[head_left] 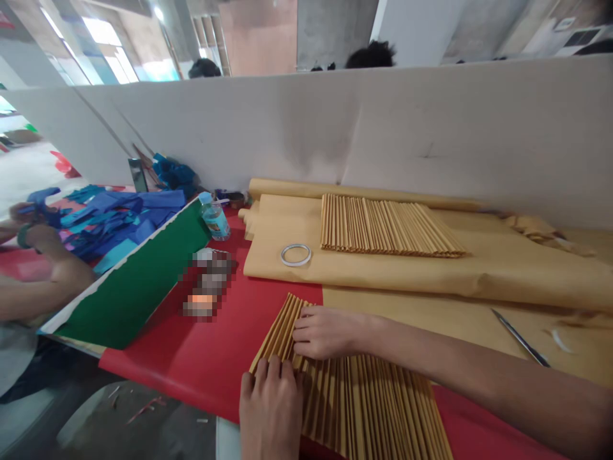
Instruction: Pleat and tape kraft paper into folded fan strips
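A row of thin tan paper tubes [368, 402] lies side by side on the red table [201, 358] in front of me. My left hand [271, 409] rests flat on the near left end of the row, fingers stretched out over the tubes. My right hand [325, 332] lies on the far left part of the same row, fingers bent and pressing down on the tubes. Neither hand lifts anything. A second row of the same tubes [387, 227] sits on folded brown paper [383, 268] farther back.
A ring of tape [295, 254] lies on the brown paper. A small bottle [214, 217] stands by a green sheet [138, 287]. Scissors [520, 338] lie at right. Another person's arm [43, 281] works with blue paper pieces [110, 217] at left. A white partition [383, 128] backs the table.
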Demonstrator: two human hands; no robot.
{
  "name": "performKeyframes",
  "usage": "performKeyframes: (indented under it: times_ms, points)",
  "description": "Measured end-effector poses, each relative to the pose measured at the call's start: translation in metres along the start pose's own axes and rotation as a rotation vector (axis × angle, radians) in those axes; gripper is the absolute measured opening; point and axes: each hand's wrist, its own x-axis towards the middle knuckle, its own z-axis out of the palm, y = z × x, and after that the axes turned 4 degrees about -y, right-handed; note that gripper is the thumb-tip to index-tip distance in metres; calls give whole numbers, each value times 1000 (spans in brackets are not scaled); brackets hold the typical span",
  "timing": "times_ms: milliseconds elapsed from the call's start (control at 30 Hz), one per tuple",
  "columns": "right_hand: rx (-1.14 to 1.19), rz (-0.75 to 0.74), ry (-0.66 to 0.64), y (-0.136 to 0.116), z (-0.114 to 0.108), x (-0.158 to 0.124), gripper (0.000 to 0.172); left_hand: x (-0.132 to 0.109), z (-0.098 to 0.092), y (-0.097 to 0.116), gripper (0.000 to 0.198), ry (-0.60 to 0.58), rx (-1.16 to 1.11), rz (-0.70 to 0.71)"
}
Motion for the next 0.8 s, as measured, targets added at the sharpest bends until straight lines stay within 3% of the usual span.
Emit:
performKeyframes:
  times_ms: [333,567,800]
  points:
    - [147,28,-76,-9,-4,10,12,-5,15,2,23,20,6,-12]
    - [117,17,-80,-12,-8,12,17,-10,12,-3,24,11,26,23]
    - [229,9,-60,-17,-6,14,11,-16,19,-4,23,31,30,23]
